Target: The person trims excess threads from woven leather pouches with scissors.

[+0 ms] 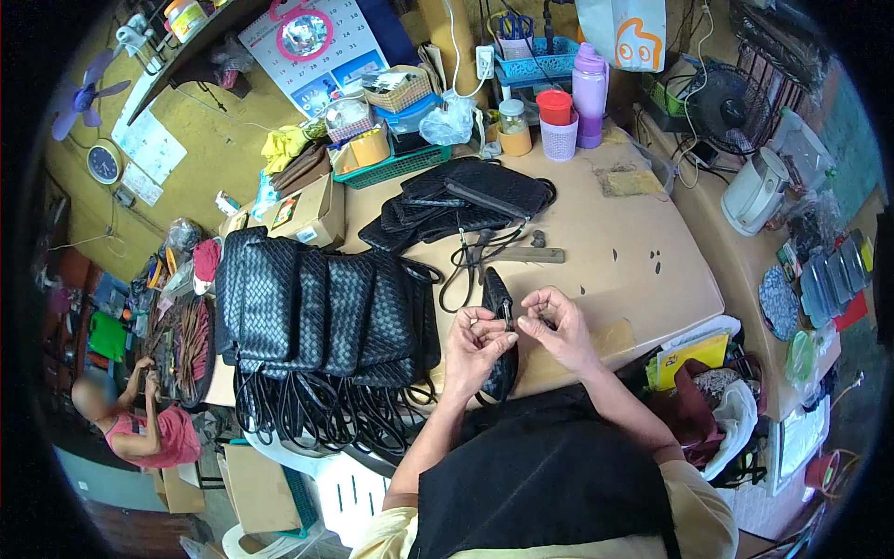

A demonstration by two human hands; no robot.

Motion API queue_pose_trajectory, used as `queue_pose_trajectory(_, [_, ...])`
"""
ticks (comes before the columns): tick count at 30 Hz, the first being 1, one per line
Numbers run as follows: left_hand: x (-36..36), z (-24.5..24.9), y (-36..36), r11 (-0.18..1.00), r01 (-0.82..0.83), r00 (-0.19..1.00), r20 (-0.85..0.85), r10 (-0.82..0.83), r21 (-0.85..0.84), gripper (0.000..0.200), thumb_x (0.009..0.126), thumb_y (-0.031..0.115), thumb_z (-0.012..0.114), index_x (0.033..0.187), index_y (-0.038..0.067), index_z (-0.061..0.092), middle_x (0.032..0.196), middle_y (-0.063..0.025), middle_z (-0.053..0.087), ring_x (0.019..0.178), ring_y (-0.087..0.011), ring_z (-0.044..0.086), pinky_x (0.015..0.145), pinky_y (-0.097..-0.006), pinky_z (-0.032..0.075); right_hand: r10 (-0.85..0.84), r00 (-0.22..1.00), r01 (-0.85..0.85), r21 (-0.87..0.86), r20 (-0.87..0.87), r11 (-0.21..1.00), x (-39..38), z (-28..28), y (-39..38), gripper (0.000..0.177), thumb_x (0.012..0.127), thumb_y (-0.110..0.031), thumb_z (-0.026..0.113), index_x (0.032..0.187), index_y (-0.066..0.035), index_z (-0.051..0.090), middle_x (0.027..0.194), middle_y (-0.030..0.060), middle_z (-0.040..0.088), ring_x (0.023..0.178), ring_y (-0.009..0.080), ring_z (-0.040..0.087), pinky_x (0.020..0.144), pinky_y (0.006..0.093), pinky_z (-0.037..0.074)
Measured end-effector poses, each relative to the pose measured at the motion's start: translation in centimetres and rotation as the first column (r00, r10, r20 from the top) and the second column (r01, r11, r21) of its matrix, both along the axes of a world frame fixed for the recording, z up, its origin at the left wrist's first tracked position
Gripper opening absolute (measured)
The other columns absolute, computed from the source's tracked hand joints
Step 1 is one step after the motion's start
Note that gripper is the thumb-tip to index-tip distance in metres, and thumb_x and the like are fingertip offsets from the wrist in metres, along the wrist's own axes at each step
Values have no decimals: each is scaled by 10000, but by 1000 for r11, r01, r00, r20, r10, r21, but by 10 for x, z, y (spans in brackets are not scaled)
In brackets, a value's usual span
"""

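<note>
A small black woven pouch (pixel 500 368) stands on edge at the front of the table. My left hand (pixel 478 347) is closed on its upper part, thumb and fingers pinched near the zipper. Just to the right, my right hand (pixel 556 328) has its thumb and fingers pinched together close to the pouch; what they hold is too small to make out. A hammer (pixel 521 253) lies behind the pouch, beside a black cord loop (pixel 453 279). To the left stands a row of black woven bags (pixel 326 307) with straps hanging down.
More black woven pouches (pixel 456 200) lie farther back. Baskets (pixel 396 166), a purple bottle (pixel 589 93) and cups line the table's back edge. A white kettle (pixel 755 191) stands at the right. A person in pink (pixel 154 424) is at the far left.
</note>
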State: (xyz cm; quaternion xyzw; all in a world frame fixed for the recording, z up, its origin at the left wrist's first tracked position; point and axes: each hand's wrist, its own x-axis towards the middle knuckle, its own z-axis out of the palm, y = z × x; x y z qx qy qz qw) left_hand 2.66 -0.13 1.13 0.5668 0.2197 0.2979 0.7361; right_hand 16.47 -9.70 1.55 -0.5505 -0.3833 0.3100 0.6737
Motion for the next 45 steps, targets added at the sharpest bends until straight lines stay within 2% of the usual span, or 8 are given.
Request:
queue_pose_trajectory(12, [10,2,-20,811,-148,921,-219,321,566,565,719,-39,732,1140,13,359,893,-109,638,750,-137,628,681,-245,504,17,478,236,-148,878,960,-5,21,7,249,696,-27,654,938,-80,629,894,71,557,758,272,624,658,383,509])
queue_pose_trajectory(18, [6,-13,-16,944,-127,982,-97,163,303,564,749,-43,729,1167,31,357,902,-111,635,767,-110,607,704,-223,505,-156,973,165,-41,168,985,21,-22,27,139,843,-143,633,807,-13,601,750,31,636,662,153,578,616,291,445])
queue_pose_trajectory(26, [5,-8,-11,995,4,1000,-23,-2,95,494,824,18,677,1200,24,356,897,-122,667,718,-91,593,659,-198,477,-126,865,96,-86,-486,992,24,-21,18,207,898,-210,589,742,-77,559,627,-22,517,444,25,308,415,234,242])
queue_pose_trajectory(29, [0,2,-6,991,129,990,-56,-127,33,424,885,95,621,1238,25,397,820,-83,661,685,-74,575,617,-200,454,-44,907,-8,-122,-420,992,27,-21,17,211,899,-198,579,742,-61,549,646,4,538,487,68,396,457,263,319])
queue_pose_trajectory(32, [2,11,-2,874,181,922,-388,9,451,382,847,158,645,1211,78,557,741,-81,599,651,-146,572,608,-289,453,-86,945,130,-119,315,984,24,-7,18,174,873,-157,579,806,-3,533,659,111,553,657,219,561,636,369,439])
queue_pose_trajectory(35, [14,9,-1,522,197,904,-360,232,830,353,801,84,646,1149,54,593,751,-97,547,698,-226,568,632,-305,451,-91,888,187,-174,451,967,8,11,15,176,878,-160,578,817,-2,530,688,91,561,647,171,528,624,316,430])
queue_pose_trajectory(40, [31,-48,16,529,260,916,-380,131,808,459,694,132,643,1145,50,611,901,-125,543,854,-317,573,782,-385,481,422,864,-381,-190,276,905,2,8,2,239,875,-215,600,846,19,559,782,175,598,715,281,583,668,375,446])
queue_pose_trajectory(45, [19,-51,11,559,345,899,-437,35,754,490,691,188,716,1149,45,614,1051,-140,548,1029,-306,524,891,-372,435,439,746,-190,-472,500,861,0,-25,-22,294,856,-292,617,867,1,607,791,197,630,771,361,612,714,417,464])
